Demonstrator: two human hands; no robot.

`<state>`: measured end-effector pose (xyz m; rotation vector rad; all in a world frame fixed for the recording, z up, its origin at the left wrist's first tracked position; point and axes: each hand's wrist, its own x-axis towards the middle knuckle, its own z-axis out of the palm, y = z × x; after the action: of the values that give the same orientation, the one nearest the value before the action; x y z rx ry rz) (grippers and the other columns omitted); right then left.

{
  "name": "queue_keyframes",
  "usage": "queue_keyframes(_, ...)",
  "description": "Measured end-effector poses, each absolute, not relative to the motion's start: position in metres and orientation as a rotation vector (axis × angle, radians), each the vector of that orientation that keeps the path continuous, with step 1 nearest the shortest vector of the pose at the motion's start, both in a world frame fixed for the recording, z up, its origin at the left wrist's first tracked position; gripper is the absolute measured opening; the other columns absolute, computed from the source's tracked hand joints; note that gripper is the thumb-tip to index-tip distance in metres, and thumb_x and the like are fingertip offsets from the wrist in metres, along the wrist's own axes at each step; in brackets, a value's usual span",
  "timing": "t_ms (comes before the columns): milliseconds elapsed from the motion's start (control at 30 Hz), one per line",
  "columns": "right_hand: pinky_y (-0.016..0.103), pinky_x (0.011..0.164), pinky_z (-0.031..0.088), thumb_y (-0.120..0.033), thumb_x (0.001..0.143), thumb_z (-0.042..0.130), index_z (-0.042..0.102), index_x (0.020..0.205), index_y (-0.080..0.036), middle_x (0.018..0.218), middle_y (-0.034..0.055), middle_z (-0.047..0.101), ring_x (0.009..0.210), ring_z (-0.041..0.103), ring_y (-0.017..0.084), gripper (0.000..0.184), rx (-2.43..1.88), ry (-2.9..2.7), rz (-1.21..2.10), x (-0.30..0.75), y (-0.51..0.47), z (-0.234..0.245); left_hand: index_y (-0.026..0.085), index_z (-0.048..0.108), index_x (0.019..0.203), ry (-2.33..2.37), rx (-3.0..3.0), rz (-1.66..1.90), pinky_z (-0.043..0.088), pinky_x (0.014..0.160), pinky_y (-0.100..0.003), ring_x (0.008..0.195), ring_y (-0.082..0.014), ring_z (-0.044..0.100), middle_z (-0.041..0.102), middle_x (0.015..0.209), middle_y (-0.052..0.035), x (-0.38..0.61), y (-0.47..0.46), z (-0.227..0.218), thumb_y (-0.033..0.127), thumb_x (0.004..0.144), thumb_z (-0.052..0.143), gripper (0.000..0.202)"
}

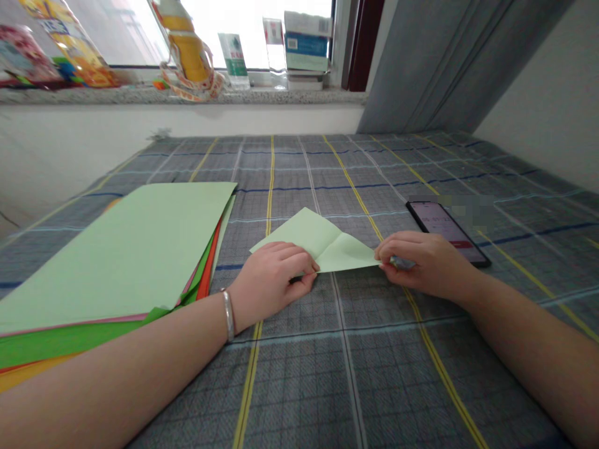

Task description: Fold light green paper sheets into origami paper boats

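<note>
A light green sheet of folded paper [304, 226] lies on the checked cloth in front of me, roughly triangular, with a crease running through its middle. My left hand [276, 274], with a silver bangle at the wrist, rests over its left part and pinches the near edge between thumb and fingers. At the paper's right corner, my right hand [416, 262] grips the tip between thumb and forefinger. Part of the near left edge is hidden under my left hand.
To the left lies a stack of coloured paper [131, 243], light green on top. A phone [444, 231] with a lit screen lies just beyond my right hand. The windowsill [253, 95] holds snack bags, a yellow bottle [185, 53] and boxes [306, 47]. A grey curtain [430, 62] hangs behind.
</note>
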<state>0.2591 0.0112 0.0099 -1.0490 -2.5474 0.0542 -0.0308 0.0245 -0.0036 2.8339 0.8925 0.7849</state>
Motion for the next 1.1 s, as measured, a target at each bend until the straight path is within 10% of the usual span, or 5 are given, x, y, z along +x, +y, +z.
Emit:
queue_keyframes(333,0.030,0.073,0.048,-0.020,0.078,0.056,0.056,0.088,-0.022,0.092,0.0034,0.067,0.083,0.064,0.019,0.010,-1.233,-2.500,0.009,0.268,0.016,0.005,0.018,0.057,0.076,0.983,2.821,0.718,0.050,0.075,-0.031,0.078,-0.0163,0.063,0.068,0.083,-0.0016,-0.035,0.026,-0.003,0.017,0.078,0.052,0.006)
queue_keyframes(667,0.028,0.067,0.050,-0.016,0.082,0.054,0.056,0.087,-0.022,0.087,0.0011,0.067,0.072,0.063,0.014,0.008,-1.188,-2.399,0.111,0.254,0.010,-0.003,0.021,0.057,0.124,1.089,2.934,0.535,0.046,0.096,-0.046,0.113,-0.0248,0.055,0.059,0.129,-0.0050,-0.034,0.028,-0.010,0.021,0.088,0.050,0.037)
queue_keyframes(1100,0.037,0.076,0.057,-0.023,0.075,0.065,0.043,0.129,-0.023,0.131,0.0146,0.050,0.107,0.060,0.025,0.059,-1.222,-2.023,0.520,0.247,0.017,-0.019,0.022,0.054,0.125,0.520,2.741,0.884,0.044,0.097,-0.035,0.111,-0.0171,0.056,0.063,0.122,-0.0046,-0.037,0.024,0.001,0.016,0.095,0.038,0.035)
